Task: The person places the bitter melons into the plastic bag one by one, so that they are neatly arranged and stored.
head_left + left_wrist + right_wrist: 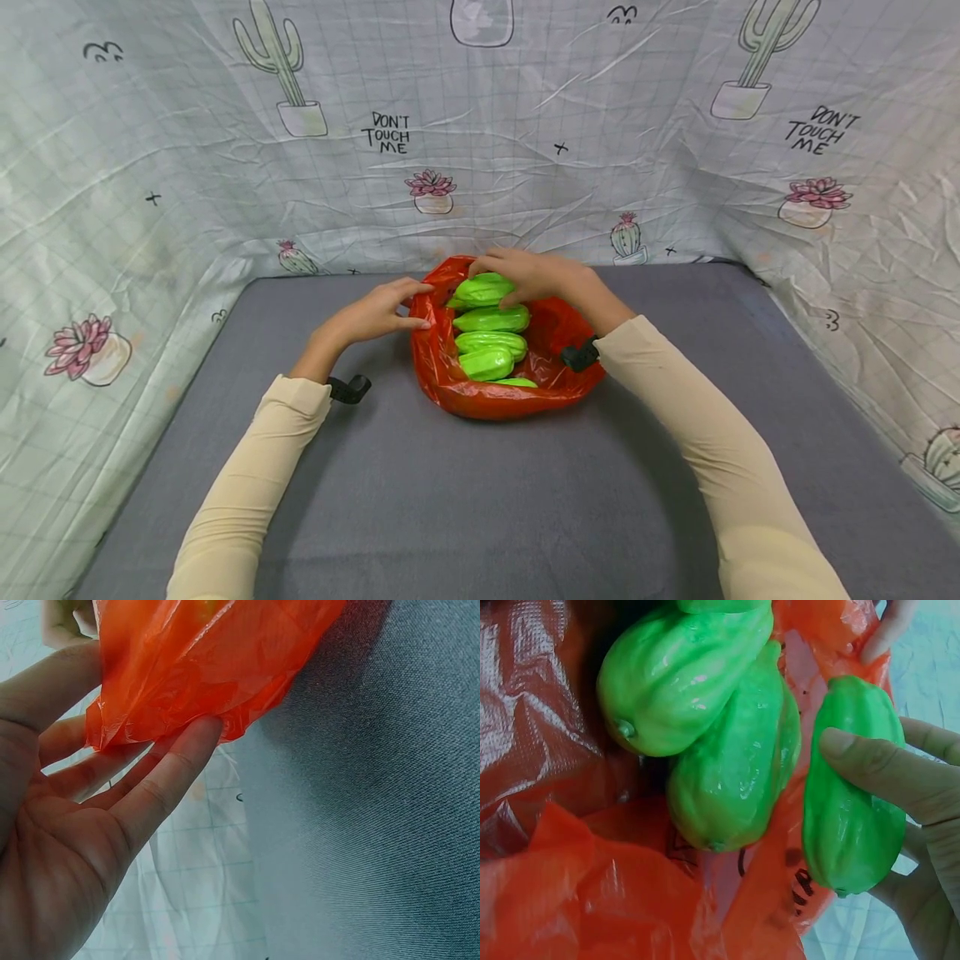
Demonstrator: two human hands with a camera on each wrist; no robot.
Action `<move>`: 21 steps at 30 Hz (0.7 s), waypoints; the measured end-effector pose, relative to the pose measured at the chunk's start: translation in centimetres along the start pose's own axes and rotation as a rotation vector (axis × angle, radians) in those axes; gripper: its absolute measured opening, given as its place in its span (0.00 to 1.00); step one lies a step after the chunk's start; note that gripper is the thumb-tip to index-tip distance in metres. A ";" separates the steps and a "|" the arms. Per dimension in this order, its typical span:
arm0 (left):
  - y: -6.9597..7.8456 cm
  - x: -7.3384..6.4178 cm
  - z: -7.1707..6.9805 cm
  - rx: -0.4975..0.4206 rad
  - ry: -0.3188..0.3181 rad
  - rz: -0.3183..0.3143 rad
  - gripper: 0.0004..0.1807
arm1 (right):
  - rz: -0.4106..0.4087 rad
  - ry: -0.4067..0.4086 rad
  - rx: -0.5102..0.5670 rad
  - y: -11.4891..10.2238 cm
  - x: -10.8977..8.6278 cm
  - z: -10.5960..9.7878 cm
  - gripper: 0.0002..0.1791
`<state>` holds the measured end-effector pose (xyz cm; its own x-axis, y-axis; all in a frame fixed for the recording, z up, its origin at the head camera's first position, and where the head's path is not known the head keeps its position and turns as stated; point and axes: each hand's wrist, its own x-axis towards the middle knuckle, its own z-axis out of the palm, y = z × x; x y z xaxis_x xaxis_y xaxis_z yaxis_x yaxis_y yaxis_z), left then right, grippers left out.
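Note:
A red plastic bag (495, 407) stands with its mouth spread wide, several ribbed green papayas (491, 320) stacked inside it. At its left side my left hand (367, 315) holds the rim, the thin plastic (217, 667) between thumb and fingers in the left wrist view. My right hand (538, 277) reaches over the far part of the bag and grips the farthest papaya (855, 802), thumb across its front and fingers behind. Other papayas (727, 769) lie beside that one in the right wrist view, shiny, each with a small nub at the end.
The bag rests on a grey cloth-covered table (450, 500), near its back edge. Behind it and along both sides hangs a pale printed curtain (510, 142) with cactus drawings. Black straps with small devices circle both wrists.

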<state>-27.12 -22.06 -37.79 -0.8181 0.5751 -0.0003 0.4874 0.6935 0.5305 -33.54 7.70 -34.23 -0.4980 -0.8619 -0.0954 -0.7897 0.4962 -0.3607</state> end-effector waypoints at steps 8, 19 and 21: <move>0.2 0.2 -0.1 0.005 -0.009 -0.013 0.38 | -0.013 0.011 -0.046 0.5 0.7 0.5 0.32; 0.3 0.5 0.1 0.014 -0.029 -0.023 0.38 | -0.009 0.005 -0.039 0.5 0.6 0.7 0.28; 0.2 0.6 0.2 0.016 -0.020 -0.014 0.37 | -0.014 0.029 -0.022 0.5 0.7 0.8 0.26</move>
<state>-27.46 -21.46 -37.81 -0.8186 0.5739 -0.0244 0.4812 0.7084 0.5163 -33.98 7.29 -35.25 -0.4963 -0.8658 -0.0633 -0.8046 0.4861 -0.3411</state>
